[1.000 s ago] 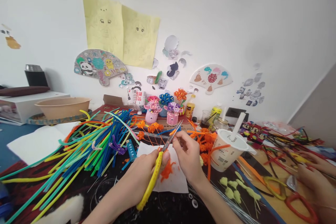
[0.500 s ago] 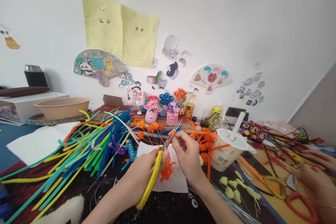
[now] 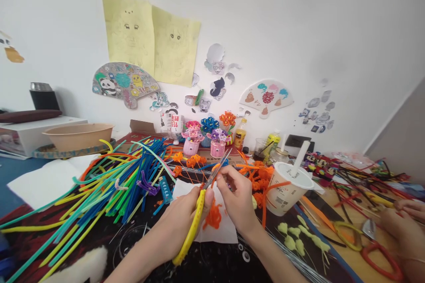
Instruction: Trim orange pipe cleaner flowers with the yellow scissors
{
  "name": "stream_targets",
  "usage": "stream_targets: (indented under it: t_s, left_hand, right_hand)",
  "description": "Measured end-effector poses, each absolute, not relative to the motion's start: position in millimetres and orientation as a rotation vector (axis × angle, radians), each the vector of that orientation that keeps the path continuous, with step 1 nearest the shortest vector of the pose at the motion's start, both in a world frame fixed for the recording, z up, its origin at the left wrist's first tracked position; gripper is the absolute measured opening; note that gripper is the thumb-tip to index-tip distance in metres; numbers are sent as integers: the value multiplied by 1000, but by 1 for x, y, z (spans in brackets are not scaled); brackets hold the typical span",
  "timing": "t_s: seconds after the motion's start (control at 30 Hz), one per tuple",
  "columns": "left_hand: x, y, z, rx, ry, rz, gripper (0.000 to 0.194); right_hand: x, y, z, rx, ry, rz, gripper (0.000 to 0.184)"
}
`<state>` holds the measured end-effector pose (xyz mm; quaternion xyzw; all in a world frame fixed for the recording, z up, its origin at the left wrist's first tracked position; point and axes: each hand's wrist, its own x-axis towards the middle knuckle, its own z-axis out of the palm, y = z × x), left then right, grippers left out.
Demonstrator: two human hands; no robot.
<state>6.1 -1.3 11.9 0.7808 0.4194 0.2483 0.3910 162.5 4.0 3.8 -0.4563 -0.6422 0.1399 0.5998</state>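
My left hand is wrapped round yellow-handled scissors, whose blades point up and away, slightly parted. At the blades, my right hand pinches an orange pipe cleaner with thumb and forefinger; the fingers hide most of it. Beneath both hands lies a white sheet of paper with orange fuzzy trimmings on it. Orange pipe-cleaner flowers are piled just beyond my right hand. To the left of my hands spreads a heap of coloured pipe cleaners, beside a small blue box.
A lidded drink cup with a straw stands close right of my right hand. Pale green buds and wires lie in front of it. Another person's hands are at the far right, near red-and-yellow scissors. Finished flower pots stand at the back.
The orange trimmings under the blades look slightly shifted and fuller. My hands have hardly moved. At the right, the other person's hands have shifted slightly.
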Motion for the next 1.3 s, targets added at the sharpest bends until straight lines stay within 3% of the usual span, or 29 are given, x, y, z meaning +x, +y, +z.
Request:
stream_targets:
  t_s: [0.47,0.93,1.3]
  left_hand:
    - [4,-2,13,1968,1002,622,47]
    - [18,-5,33,2094,1328,466,29]
    - [18,-1,24,2053,1217,560,36]
  right_hand:
    - [165,5,3,-1053,-1432,298,20]
    - [169,6,6,-1045,-1220,309,21]
    - [170,6,5,-1042,-1225,292,23]
